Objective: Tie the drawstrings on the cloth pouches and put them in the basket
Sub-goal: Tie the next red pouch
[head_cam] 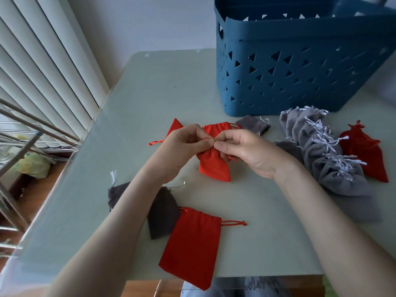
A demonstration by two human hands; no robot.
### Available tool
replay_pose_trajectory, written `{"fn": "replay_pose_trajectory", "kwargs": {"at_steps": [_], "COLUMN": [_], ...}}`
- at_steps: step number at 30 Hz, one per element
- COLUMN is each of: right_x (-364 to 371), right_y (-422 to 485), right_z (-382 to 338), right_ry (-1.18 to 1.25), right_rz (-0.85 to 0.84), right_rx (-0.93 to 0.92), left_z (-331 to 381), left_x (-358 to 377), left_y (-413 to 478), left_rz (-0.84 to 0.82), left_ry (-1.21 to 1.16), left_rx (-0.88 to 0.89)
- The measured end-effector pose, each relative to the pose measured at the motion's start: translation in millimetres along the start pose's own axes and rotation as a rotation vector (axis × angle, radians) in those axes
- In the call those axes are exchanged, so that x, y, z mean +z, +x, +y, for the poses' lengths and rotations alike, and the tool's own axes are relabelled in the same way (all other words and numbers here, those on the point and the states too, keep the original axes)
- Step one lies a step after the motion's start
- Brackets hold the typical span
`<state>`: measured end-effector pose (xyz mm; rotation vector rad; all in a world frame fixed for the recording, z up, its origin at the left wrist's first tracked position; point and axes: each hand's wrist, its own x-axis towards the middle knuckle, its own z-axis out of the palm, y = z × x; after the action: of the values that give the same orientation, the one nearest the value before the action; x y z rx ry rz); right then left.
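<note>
A red pouch (212, 166) lies at the table's middle, its gathered neck lifted between my hands. My left hand (184, 144) and my right hand (246, 146) meet fingertip to fingertip and each pinches its red drawstring at the neck. A second red pouch (216, 130) lies just behind, partly hidden by my fingers. A flat red pouch (192, 247) lies near the front edge beside two dark grey pouches (162, 213). A row of several tied light grey pouches (330, 155) lies on the right with a tied red pouch (364, 153). The blue basket (300, 61) stands at the back right.
Another red pouch (174, 127) peeks out behind my left hand, and a grey pouch (254, 124) lies before the basket. The pale table (150, 93) ends at the left beside a metal rack (25, 133) and white blinds (42, 61).
</note>
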<state>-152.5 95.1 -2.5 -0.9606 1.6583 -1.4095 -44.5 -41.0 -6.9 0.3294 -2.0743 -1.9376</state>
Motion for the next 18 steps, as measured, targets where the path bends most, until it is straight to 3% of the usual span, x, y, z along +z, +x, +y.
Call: {"fn": "replay_pose_trajectory", "kwargs": {"at_steps": [4,8,12,18], "right_x": [2,7,10,10], "right_y": [2,3,5,9], "right_z": [1,6,10,11], "right_ry": [-0.286,-0.704,-0.773,-0.736], "right_rz": [0.058,0.174,0.212,0.202], "right_rx": [-0.037,-0.159,-0.226,-0.132], "left_z": [-1,-5,-4,-5], "left_x": [-2,-3,-3,6], "left_y": [1,0,1,1], "left_rz": [0.03,0.046,0.071,0.105], "left_ry": [-0.013,0.244,0.434,0.762], "left_rx": [-0.112,-0.116,-0.077,0.053]}}
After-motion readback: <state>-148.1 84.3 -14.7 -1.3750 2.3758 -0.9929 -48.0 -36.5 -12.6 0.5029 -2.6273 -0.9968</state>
